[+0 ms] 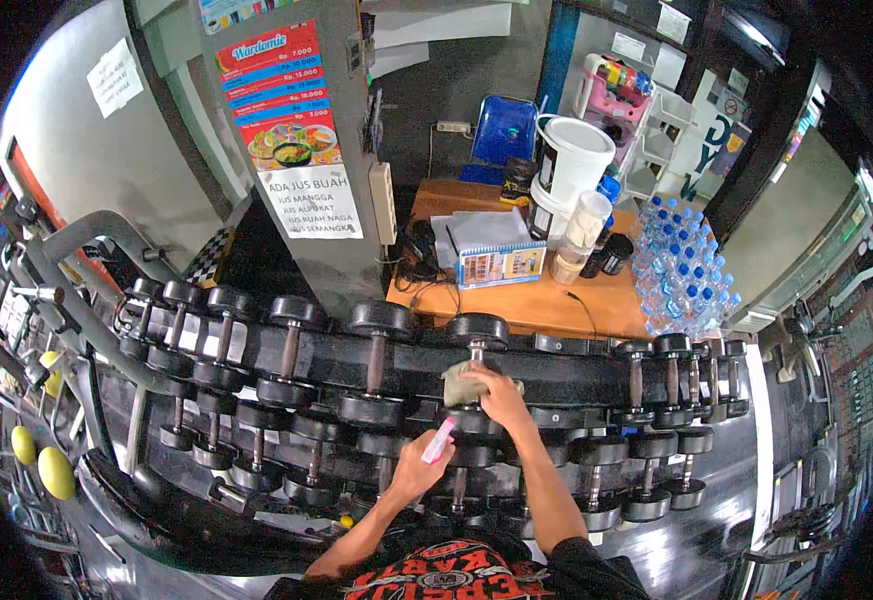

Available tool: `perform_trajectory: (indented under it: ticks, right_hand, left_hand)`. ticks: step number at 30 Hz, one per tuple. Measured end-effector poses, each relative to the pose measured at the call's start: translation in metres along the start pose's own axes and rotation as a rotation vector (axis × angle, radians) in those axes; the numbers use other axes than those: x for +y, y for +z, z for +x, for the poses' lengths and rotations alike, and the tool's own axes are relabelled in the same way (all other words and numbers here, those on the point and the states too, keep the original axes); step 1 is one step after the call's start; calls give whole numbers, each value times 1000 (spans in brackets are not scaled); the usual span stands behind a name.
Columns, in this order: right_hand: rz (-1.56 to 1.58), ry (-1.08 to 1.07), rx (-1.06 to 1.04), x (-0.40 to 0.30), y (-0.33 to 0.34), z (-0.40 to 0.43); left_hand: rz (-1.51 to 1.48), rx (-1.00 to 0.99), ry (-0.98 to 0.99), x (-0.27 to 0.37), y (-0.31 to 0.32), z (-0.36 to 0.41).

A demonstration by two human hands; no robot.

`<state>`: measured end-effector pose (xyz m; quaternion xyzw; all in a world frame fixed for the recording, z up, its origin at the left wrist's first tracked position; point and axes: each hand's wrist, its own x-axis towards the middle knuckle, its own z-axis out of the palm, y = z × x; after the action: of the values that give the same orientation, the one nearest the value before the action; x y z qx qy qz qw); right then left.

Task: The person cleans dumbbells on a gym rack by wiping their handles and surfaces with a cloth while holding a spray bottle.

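My right hand (498, 390) presses a greyish-beige cloth (463, 386) against the handle of a black dumbbell (478, 328) on the upper tier of the rack. Part of the handle and the dumbbell's near head are covered by the cloth and hand. Lower and to the left, my left hand (415, 466) is closed around a small white and pink object (438, 441), perhaps a bottle or tube; its lower part is hidden in the fingers. Another upper-tier dumbbell (377, 360) rests just left of the cloth. A lower-tier dumbbell (460, 476) sits between my forearms.
Beyond the rack stands a wooden table (436, 202) with a desk calendar (502, 264), white buckets (575, 150) and several water bottles (680, 262). A grey pillar (316, 266) rises behind the rack. Gym machine tubing (103, 225) borders the left; more dumbbells (671, 379) sit right.
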<state>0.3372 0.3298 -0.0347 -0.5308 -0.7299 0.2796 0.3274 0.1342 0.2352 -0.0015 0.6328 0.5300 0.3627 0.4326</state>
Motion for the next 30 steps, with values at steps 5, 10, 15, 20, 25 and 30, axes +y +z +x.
perform_trajectory:
  ticks: [5,10,15,20,25,30]
  right_hand:
    - [89,213,-308,-11,-36,-21]
    - [-26,360,-316,-32,-72,12]
    - [21,106,-214,-58,-22,36]
    - [-516,208,-457,-33,58,39]
    - [-408,186,-501,-31,43,28]
    - [102,94,-369,-18,-31,-7]
  left_hand:
    - [-138,3,-99,-16,-5,-26]
    - [-126,-36,-119,-23,-10,-39]
    - [-123,39,-141,-14,-13,-43]
    - [-101,-15,-81,7,-11,-40]
    - [-122,40,-46,-15,-11,-54]
    - [-153,0,-134,-26,-16,-63]
